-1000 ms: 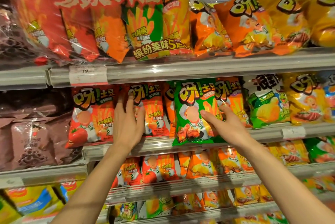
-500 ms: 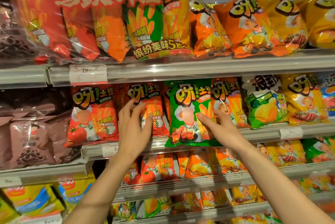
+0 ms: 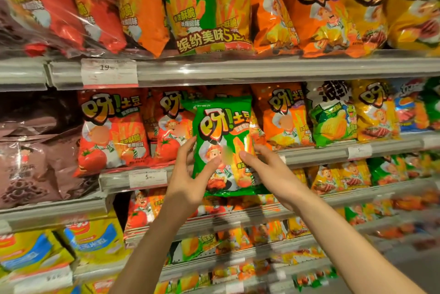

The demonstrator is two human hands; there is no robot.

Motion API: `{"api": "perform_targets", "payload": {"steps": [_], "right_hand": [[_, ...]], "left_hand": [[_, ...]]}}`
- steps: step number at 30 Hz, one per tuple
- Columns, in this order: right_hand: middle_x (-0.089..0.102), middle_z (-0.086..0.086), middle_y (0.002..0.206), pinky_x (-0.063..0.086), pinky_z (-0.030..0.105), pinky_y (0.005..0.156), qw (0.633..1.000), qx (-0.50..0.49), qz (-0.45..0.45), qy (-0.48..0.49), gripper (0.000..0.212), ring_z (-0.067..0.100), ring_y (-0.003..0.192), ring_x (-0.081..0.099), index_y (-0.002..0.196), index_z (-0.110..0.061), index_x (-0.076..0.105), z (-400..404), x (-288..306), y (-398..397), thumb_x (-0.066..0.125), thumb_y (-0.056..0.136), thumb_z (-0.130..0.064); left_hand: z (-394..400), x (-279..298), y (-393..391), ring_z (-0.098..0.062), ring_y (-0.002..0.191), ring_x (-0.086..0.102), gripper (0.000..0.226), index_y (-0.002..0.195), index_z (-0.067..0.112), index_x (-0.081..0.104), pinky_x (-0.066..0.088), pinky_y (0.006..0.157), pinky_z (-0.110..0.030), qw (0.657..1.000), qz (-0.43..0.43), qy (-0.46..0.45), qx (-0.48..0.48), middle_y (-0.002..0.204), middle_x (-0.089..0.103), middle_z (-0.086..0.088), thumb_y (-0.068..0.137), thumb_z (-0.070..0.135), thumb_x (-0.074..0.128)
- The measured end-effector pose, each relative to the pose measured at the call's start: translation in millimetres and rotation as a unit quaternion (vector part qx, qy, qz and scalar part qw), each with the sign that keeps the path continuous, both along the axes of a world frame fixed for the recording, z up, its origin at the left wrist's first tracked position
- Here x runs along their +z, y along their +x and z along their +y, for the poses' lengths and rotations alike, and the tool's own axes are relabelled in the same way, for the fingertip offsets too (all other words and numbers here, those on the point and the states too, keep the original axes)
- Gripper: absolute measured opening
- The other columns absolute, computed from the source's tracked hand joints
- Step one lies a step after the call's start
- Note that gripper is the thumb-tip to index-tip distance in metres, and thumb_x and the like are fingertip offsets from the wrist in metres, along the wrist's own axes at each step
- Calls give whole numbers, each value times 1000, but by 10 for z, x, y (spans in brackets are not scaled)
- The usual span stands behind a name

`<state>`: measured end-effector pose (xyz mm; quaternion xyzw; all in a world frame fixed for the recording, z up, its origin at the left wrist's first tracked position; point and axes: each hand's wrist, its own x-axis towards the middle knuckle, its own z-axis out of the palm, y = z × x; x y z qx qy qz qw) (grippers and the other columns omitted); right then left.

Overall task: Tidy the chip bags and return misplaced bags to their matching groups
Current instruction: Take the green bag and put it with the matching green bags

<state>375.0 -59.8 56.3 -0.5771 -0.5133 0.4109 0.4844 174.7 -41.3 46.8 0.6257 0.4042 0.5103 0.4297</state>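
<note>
- Both hands had closed in on the green chip bag (image 3: 221,141), which a second before stood in the middle shelf row with only the right fingers touching its edge; now it was drawn forward, clear of the row and hanging in front of the shelf lip (image 3: 316,153).
- That move meant the misplaced bag was out of the red and orange group; judged from the shelf, it had yet to reach its matching green packs.
- The left hand (image 3: 188,174), which earlier rested on the red tomato bags (image 3: 112,131), had left them and taken the green bag's left edge.
- Left fingers were curled behind that edge, thumb pressed on the front, a moderate pinch.
- The right hand (image 3: 266,170) held the opposite side: thumb on the front face, fingers wrapped behind the right edge, spread only slightly.
- Orange bags (image 3: 283,117) stood just beside it on the right, untouched.
- A green wavy-chip bag (image 3: 331,122) stood further right on the same shelf; whether that was its proper group, I could not tell.
</note>
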Motion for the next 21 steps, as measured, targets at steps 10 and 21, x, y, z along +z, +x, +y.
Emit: {"api": "perform_targets", "payload": {"steps": [10,21], "right_hand": [[76,-8,116,45,31,105,996,-80,45,-1,42,5,113,68,131,-22,63,-644,-123,493,68,95,-43],[75,-3,120,52,41,105,988,-100,117,25,58,8,108,72,133,-25,60,-1540,-211,2289,73,84,-52]], "left_hand": [[-353,-188,522,19,111,59,62,140,29,49,45,91,-7,997,-56,-5,-56,127,61,18,85,25,77],[-1089,-148,2365,-10,123,65,63,141,36,50,54,104,-45,994,-51,-30,-89,134,67,5,87,29,80]]}}
